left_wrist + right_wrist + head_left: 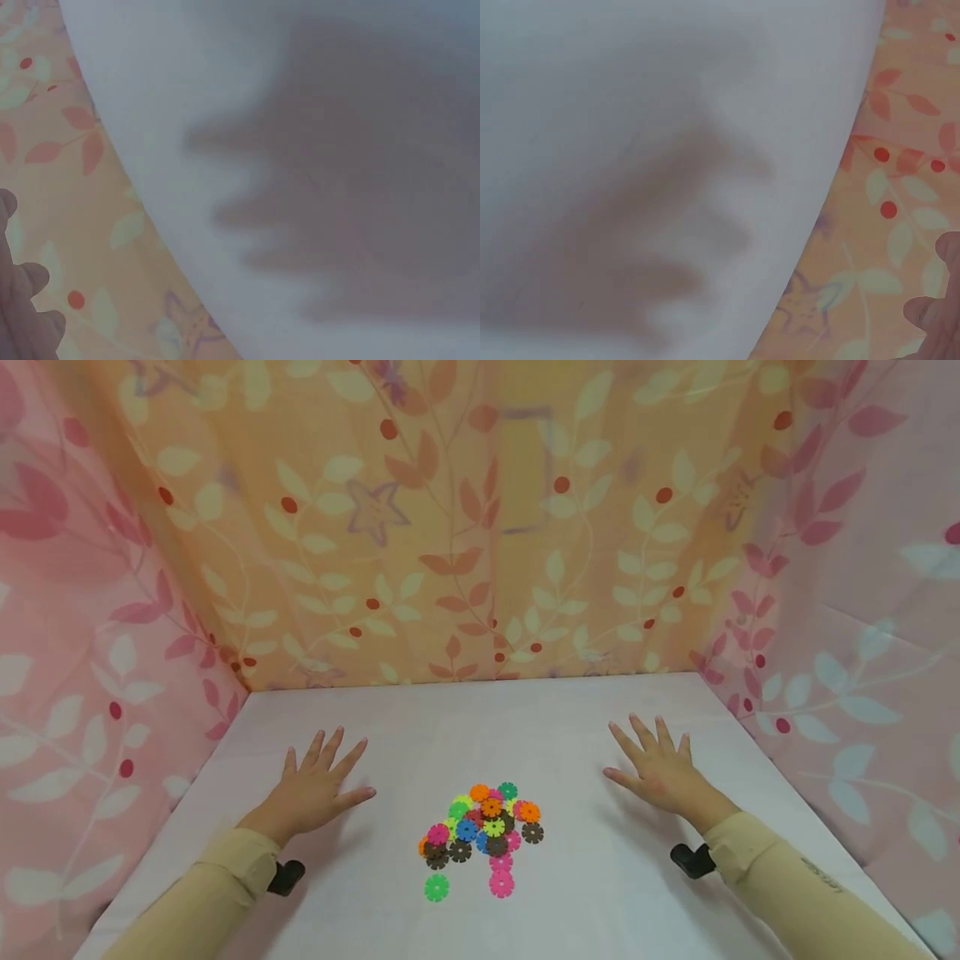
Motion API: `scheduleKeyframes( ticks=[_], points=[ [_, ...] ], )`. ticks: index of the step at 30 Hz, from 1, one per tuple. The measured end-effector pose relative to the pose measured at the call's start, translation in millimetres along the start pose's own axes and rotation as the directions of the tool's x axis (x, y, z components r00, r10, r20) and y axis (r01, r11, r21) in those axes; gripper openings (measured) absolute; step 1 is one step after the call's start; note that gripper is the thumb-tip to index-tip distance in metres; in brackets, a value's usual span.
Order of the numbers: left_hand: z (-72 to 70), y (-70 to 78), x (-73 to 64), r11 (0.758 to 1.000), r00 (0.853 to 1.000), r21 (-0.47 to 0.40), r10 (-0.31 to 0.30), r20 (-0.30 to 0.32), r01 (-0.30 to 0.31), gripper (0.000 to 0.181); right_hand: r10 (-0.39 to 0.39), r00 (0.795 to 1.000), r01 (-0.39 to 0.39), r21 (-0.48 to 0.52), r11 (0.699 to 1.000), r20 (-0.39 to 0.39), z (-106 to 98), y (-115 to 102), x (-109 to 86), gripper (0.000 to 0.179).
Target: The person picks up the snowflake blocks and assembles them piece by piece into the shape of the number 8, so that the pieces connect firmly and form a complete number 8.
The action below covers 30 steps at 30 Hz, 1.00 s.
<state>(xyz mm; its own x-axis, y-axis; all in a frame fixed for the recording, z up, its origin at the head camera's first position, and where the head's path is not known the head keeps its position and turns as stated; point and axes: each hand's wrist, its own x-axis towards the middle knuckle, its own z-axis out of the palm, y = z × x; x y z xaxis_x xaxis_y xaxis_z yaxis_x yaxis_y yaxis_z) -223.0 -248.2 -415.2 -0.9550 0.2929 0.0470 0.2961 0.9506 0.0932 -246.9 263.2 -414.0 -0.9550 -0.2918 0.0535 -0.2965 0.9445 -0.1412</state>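
A heap of notched plastic discs [467, 830] in orange, pink, green, blue, yellow and dark brown lies on the white table. One green disc [437, 887] and a pink disc [502, 883] lie at its near side. Left of the heap, the left hand [303, 793] is held above the table with fingers spread and nothing in it. To the right, the right hand [663, 772] hovers likewise, fingers spread, touching none of the discs. Each wrist view shows a hand's shadow on the table and only a few fingertips at a lower corner.
The white table [480, 718] is bounded by an orange leaf-patterned curtain [465, 527] at the back. Pink patterned cloth walls stand on the left [67, 693] and right [862, 652]. A small black device [287, 877] sits under the left wrist, another black device [692, 861] under the right.
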Motion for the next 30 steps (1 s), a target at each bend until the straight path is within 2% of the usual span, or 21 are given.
scheduleKeyframes(
  ticks=[7, 11, 15, 19, 23, 27, 30],
  points=[
    [2.5, 23.2, 16.3, 0.995, 0.998, -0.076, 0.06, 0.02, -0.058, 0.086, -0.047, 0.999, 0.046, 0.066, 0.997, 0.01, 11.3, -22.0, 16.3, 0.076],
    [10.9, 37.4, 20.0, 0.982, 0.995, -0.177, 0.083, 0.055, -0.072, 0.085, -0.11, 0.993, 0.103, 0.161, 0.982, 0.033, 21.0, -40.0, 25.9, 0.071],
    [22.6, 53.9, 21.2, 0.953, 0.991, -0.3, 0.076, 0.108, -0.04, 0.08, -0.151, 0.985, 0.122, 0.277, 0.953, 0.083, 32.5, -59.3, 32.9, 0.065],
    [34.7, 68.6, 22.2, 0.934, 0.991, -0.356, 0.069, 0.119, -0.022, 0.07, -0.177, 0.977, 0.126, 0.346, 0.93, 0.12, 43.8, -76.0, 37.2, 0.06],
    [47.3, 78.7, 19.3, 0.921, 0.993, -0.388, 0.057, 0.106, -0.012, 0.055, -0.214, 0.967, 0.144, 0.39, 0.91, 0.141, 56.0, -88.1, 41.9, 0.053],
    [54.7, 84.3, 15.3, 0.886, 0.988, -0.464, 0.05, 0.147, 0.024, 0.032, -0.24, 0.956, 0.155, 0.406, 0.901, 0.169, 65.4, -95.3, 46.2, 0.041],
    [56.7, 87.4, 13.7, 0.869, 0.98, -0.495, 0.082, 0.182, 0.019, 0.027, -0.242, 0.953, 0.153, 0.396, 0.905, 0.185, 68.5, -97.9, 47.2, 0.032]
  ],
)
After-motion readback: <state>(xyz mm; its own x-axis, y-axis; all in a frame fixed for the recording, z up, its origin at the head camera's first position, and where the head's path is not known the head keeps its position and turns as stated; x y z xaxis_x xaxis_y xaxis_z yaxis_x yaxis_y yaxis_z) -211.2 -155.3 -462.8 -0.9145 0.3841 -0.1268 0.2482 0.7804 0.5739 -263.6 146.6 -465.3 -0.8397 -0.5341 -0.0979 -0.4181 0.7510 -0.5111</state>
